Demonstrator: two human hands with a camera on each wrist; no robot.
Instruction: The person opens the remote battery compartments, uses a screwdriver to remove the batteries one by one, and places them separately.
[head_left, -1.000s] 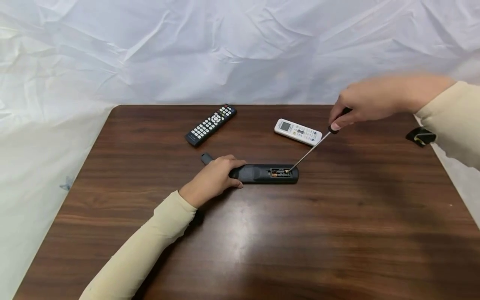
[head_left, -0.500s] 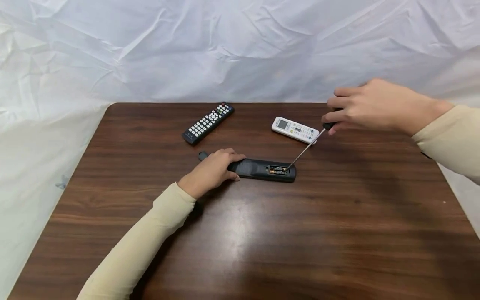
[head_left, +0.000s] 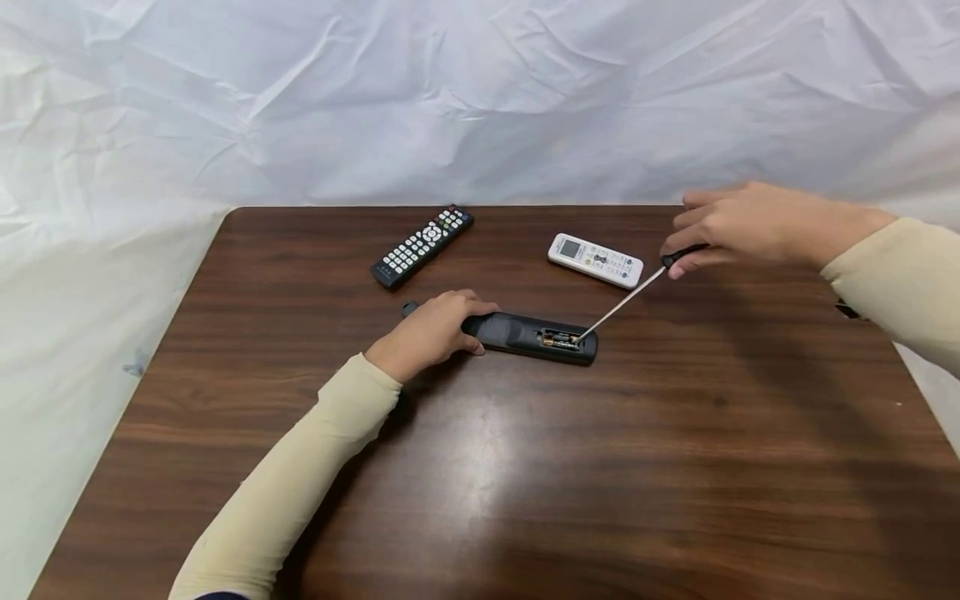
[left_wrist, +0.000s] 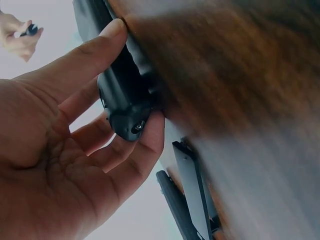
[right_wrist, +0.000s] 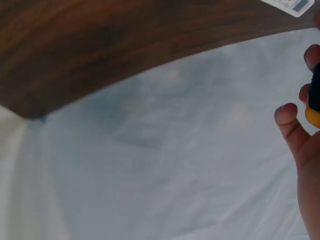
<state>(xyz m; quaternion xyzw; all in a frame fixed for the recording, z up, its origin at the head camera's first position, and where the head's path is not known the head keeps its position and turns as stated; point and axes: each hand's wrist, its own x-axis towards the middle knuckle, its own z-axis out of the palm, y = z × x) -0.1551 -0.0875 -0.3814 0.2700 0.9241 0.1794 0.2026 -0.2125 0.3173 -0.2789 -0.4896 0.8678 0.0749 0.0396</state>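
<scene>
In the head view a black remote control [head_left: 525, 335] lies back side up, its battery compartment uncovered. Batteries [head_left: 558, 339] show inside. My left hand [head_left: 433, 333] grips the remote's left end, thumb on the near side; the left wrist view shows fingers around that end [left_wrist: 127, 107]. My right hand [head_left: 765, 223] holds a screwdriver [head_left: 621, 305] by its dark handle, the shaft slanting down left with its tip in the compartment. A yellow handle end [right_wrist: 313, 116] shows in the right wrist view. Just behind my left hand sits a dark flat piece [head_left: 409, 308], mostly hidden.
A black remote with white buttons [head_left: 422, 247] lies at the back left of the brown table [head_left: 600, 467]. Nearer the screwdriver shaft lies a white remote with a small screen [head_left: 596, 261]. White cloth [head_left: 450, 100] hangs behind the table.
My right hand has come lower, and its fingers have shifted on the screwdriver handle. The tip stays in the battery compartment. The held remote has turned slightly, its left end farther back.
</scene>
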